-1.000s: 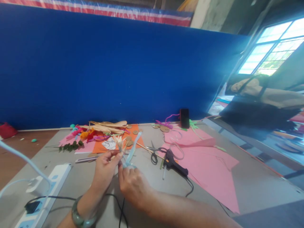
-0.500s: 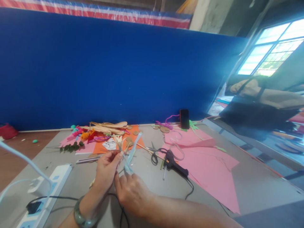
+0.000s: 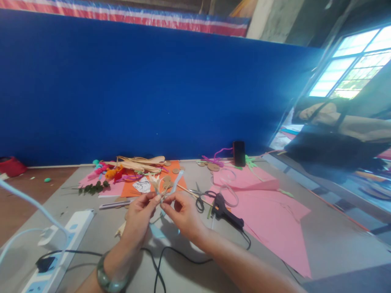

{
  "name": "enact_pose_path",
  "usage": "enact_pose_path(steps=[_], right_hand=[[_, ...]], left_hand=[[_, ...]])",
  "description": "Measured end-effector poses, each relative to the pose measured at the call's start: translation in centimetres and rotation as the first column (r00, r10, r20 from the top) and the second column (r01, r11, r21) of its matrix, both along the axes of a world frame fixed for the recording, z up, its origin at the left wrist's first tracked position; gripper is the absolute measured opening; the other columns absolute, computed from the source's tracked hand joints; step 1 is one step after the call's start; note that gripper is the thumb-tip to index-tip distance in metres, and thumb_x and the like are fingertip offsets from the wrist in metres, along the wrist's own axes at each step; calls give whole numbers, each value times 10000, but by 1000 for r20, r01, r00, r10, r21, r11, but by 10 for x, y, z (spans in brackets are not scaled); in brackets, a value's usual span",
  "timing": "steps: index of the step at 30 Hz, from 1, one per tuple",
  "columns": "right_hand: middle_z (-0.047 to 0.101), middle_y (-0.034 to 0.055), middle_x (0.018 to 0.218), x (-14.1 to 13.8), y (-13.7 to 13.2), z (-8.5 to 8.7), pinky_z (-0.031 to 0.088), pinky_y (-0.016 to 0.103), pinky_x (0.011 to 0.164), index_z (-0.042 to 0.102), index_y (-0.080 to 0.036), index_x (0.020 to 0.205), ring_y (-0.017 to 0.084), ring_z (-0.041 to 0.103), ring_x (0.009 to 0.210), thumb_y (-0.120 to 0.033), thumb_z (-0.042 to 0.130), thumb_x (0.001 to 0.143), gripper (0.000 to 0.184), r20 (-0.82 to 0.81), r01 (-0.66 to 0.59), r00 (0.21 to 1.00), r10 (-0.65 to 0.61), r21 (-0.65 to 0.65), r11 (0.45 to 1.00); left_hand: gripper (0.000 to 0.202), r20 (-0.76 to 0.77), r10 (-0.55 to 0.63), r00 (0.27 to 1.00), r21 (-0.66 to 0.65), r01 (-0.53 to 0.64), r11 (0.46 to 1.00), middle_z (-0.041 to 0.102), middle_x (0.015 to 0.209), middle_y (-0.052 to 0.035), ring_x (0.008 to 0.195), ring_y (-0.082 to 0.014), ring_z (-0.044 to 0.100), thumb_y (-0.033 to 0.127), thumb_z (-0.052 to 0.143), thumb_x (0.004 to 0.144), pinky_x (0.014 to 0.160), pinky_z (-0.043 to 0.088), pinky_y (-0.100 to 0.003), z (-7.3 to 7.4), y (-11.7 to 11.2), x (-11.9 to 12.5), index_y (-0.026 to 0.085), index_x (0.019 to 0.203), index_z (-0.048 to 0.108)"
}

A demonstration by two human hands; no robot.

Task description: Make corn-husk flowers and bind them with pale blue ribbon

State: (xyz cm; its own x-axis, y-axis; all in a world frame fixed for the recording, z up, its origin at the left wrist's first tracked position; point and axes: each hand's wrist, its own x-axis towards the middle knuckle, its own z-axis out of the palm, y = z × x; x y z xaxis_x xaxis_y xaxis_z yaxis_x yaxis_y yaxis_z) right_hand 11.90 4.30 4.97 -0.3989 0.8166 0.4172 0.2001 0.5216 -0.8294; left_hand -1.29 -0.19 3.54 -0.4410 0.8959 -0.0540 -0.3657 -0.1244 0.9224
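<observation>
1. Straight in front of me stands a blue partition (image 3: 161, 89), very wide and plain, behind the grey table (image 3: 339, 228).
2. Above its top edge runs a strip of red, white and blue sheeting (image 3: 152, 24), a little shiny.
3. Beside this strip there is a pale pillar (image 3: 271, 20).
4. On the right, a barred window (image 3: 351, 61) gives strong, bluish light; some green is visible through it.
5. At far left is a brown surface (image 3: 42, 193); whether floor or furniture, I cannot tell.

A blue board (image 3: 165, 89) spans the upper frame, with a phone (image 3: 239, 154) upright before it, right of centre. A window (image 3: 345, 73) shines upper right; a power strip (image 3: 69, 243) lies on the counter (image 3: 332, 221), lower left.
</observation>
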Motion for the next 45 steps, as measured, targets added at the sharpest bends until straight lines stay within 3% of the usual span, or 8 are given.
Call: enact_pose_path(steps=[10, 18, 24, 29, 36, 41, 45], right_hand=[[567, -24, 592, -3, -6, 4, 353, 209, 507, 636, -156, 668, 91, 430, 523, -222, 650, 742, 100, -131, 11, 991, -33, -170, 985], [615, -12, 654, -3, 2, -3, 431, 243, 635, 641, -152, 711, 123, 541, 633, -273, 692, 729, 132, -316, -148, 948, 27, -366, 919], [611, -19, 664, 1, 3, 1, 429, 245, 672, 623, -150, 715, 117, 545, 650, -311, 717, 719, 186, -414, -252, 909, 48, -455, 854], [603, -17, 670, 4, 4, 0, 417, 239, 660, 620, -155, 720, 113, 528, 643, -336, 734, 700, 215, -449, -310, 891, 69, -490, 815], [547, -39, 606, 9, 7, 5, 301, 188, 498, 616, -145, 705, 54, 377, 499, -351, 742, 697, 242, -470, -413, 871, 142, -544, 730], [539, -40, 590, 11, 10, 4, 182, 191, 434, 594, -136, 689, 35, 282, 445, -368, 742, 702, 275, -486, -492, 847, 214, -566, 661], [547, -38, 604, 11, 11, 2, 154, 199, 430, 569, -139, 678, 31, 270, 438, -400, 744, 700, 315, -492, -523, 835, 246, -570, 634]], left_hand=[[262, 24, -36, 999, -12, 37, 999, 444, 450, 82, 452, -64, 454, 317, 792, 624, 439, 309, -163, -1, 0, 3, 149, 770, 655], [342, 6, -96, 995, -32, 96, 995, 511, 500, 68, 434, -39, 410, 312, 809, 608, 429, 293, -146, 6, -3, 6, 138, 851, 643], [261, -65, -78, 995, 32, 80, 996, 614, 741, 19, 533, -42, 475, 296, 802, 624, 495, 355, -160, 6, -4, 5, 140, 683, 602], [267, -51, -117, 992, -27, 116, 993, 553, 593, 49, 463, -47, 414, 339, 790, 633, 448, 299, -174, 7, -3, 3, 150, 687, 609], [289, 64, -241, 968, -45, 244, 969, 470, 499, 78, 414, -29, 341, 305, 810, 616, 415, 216, -160, 11, -1, -2, 153, 664, 569], [298, 139, -240, 961, -51, 249, 967, 593, 610, 36, 469, -52, 462, 255, 840, 556, 437, 279, -165, 12, -2, -2, 171, 772, 653], [261, 125, -246, 961, -85, 258, 963, 628, 589, 3, 497, -80, 526, 261, 841, 540, 462, 335, -179, 12, -2, -3, 151, 722, 690]])
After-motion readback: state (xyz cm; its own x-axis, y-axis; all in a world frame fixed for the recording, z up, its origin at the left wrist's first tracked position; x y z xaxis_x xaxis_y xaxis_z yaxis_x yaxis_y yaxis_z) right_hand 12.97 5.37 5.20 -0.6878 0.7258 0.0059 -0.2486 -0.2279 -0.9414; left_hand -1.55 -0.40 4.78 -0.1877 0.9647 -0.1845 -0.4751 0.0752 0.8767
